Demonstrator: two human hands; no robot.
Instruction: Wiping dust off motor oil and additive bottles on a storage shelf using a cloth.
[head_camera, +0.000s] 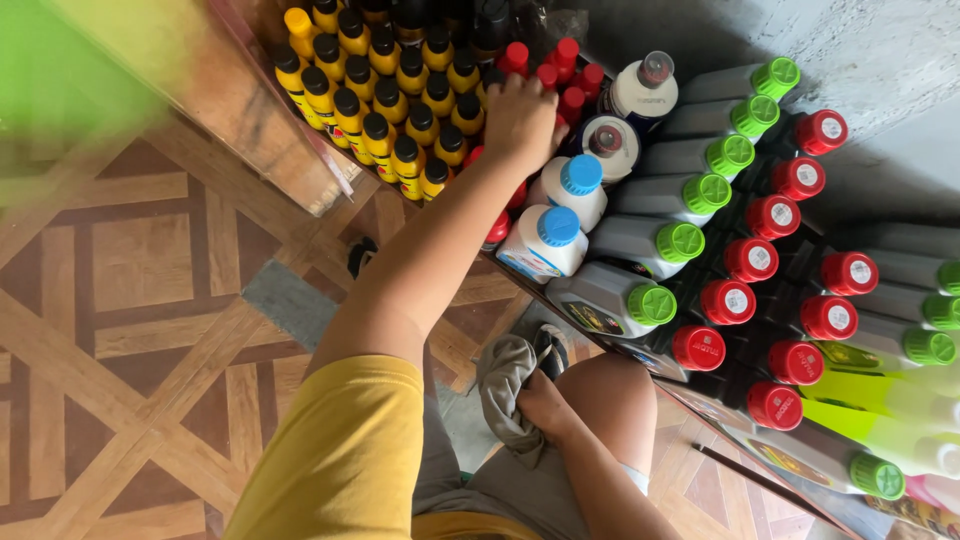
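Shelf (330, 185) of upright bottles seen from above, long axes toward the camera, only caps showing. Grey bottles with green caps (680, 241) to right of the red-capped bottles (560, 75); white bottles with blue caps (560, 228) just below them; yellow bottles with black caps (400, 95) to their left. Left hand (520, 120) at the end of an outstretched arm, palm down, fingers curled over the red-capped bottles, touching them; whether anything is actually gripped cannot be told. Right hand (545, 405) well below, by the knee, farther from the red caps, closed around a grey cloth (503, 385).
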